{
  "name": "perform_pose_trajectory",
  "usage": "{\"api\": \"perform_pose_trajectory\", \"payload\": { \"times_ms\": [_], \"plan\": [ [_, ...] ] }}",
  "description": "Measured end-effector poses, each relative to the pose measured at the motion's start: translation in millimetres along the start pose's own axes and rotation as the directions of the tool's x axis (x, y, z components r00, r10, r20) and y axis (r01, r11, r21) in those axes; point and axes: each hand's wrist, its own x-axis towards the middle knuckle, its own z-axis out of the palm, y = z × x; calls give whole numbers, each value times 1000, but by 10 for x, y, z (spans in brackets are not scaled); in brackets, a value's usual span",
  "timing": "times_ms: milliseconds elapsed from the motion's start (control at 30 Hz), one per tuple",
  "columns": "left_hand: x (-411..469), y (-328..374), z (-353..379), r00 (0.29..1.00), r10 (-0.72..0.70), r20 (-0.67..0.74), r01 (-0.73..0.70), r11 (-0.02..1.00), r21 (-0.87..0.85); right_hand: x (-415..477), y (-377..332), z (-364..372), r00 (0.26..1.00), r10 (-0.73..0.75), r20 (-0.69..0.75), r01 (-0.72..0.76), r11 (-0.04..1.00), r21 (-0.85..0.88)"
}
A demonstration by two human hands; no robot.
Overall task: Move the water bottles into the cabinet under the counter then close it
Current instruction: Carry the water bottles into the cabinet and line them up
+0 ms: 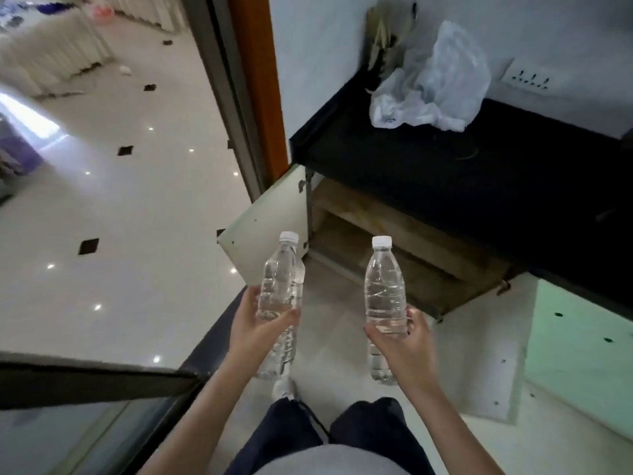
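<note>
My left hand point(255, 325) grips a clear water bottle point(278, 282) upright, white cap on top. A second bottle shows just behind it, and a third point(282, 354) hangs below the hand, cap down. In my right hand point(407, 341) another bottle point(383, 286) stands upright, and one more bottle point(378, 363) points down beneath that hand. Both hands hover in front of the open cabinet point(394, 241), whose wooden shelves sit under the black counter point(479, 180). The left door point(267, 228) and the pale green right door point(582, 337) are swung outward.
A crumpled white plastic bag point(431, 84) lies on the counter by the wall, with a socket plate point(527, 78) beside it. A glass door frame point(239, 108) and glossy white floor point(120, 217) are to the left. My knees point(342, 437) are low in view.
</note>
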Motion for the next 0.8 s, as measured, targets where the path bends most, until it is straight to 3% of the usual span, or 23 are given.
{"api": "perform_pose_trajectory", "payload": {
  "times_ms": [267, 800],
  "plan": [
    [1022, 368, 441, 956, -2, 293, -44, 988, 148, 379, 58, 94, 930, 155, -332, -142, 988, 63],
    [2834, -966, 1736, 891, -271, 364, 114, 910, 398, 2324, 1366, 705, 858, 372, -355, -369, 926, 80]
  ]
}}
